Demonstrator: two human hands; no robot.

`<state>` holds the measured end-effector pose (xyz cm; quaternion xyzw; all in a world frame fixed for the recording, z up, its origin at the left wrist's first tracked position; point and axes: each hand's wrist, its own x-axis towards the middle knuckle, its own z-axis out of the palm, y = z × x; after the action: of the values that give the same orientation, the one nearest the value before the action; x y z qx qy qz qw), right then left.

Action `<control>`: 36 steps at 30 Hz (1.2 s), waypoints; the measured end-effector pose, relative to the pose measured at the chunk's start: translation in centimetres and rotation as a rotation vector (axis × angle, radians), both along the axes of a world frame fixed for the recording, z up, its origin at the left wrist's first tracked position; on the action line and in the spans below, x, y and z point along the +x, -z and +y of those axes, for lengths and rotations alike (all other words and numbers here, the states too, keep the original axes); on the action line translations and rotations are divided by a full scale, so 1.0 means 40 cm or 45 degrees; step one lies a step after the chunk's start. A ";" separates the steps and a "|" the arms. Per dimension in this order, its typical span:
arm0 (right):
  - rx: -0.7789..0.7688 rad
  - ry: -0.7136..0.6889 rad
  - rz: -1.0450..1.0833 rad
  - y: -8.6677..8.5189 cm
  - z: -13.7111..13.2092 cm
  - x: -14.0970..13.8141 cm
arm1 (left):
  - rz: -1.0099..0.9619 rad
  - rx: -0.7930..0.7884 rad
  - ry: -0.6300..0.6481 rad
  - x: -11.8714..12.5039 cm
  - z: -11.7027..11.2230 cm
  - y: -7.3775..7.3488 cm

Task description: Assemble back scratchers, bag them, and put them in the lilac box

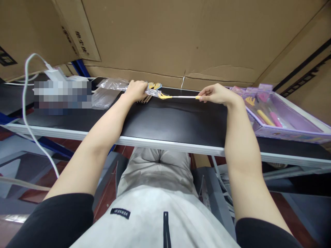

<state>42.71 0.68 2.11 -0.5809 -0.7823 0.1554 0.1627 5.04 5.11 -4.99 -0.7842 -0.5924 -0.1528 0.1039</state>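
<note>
My right hand point(216, 95) is closed, pinching the yellow end of a back scratcher point(184, 97). The scratcher has a thin pale shaft, level above the table. Its yellow head point(164, 96) points left, at the mouth of a clear plastic bag point(153, 91); how far it sits inside I cannot tell. My left hand point(136, 91) is closed around the bag, whose far end sticks out to the left. Just behind that hand lie several more back scratchers point(154, 85) with yellow and blue claw heads, partly hidden.
At right, a purple box point(287, 132) holds bagged scratchers with yellow and pink handles. More clear bags point(104, 99) lie left on the black table point(170, 124). A white cable point(24, 89) loops down past the table edge at far left. Cardboard point(165, 38) walls the back.
</note>
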 end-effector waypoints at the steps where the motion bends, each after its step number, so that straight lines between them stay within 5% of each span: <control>1: -0.003 -0.003 -0.001 0.001 0.001 0.000 | 0.006 -0.005 -0.006 0.002 -0.001 -0.001; 12: 0.046 -0.065 0.058 0.033 -0.004 -0.083 | 0.025 0.018 0.167 0.052 -0.015 0.003; 24: 0.212 -0.116 -0.007 0.077 0.007 -0.135 | -0.031 0.010 0.173 0.046 -0.024 -0.003; 36: 0.290 -0.270 0.061 0.116 -0.015 -0.215 | 0.030 -0.021 0.221 0.126 -0.082 -0.011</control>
<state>34.11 0.07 -2.54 -0.4691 -0.8475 0.0960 0.2289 10.07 1.84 -4.54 -0.8352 -0.5221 -0.1470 0.0906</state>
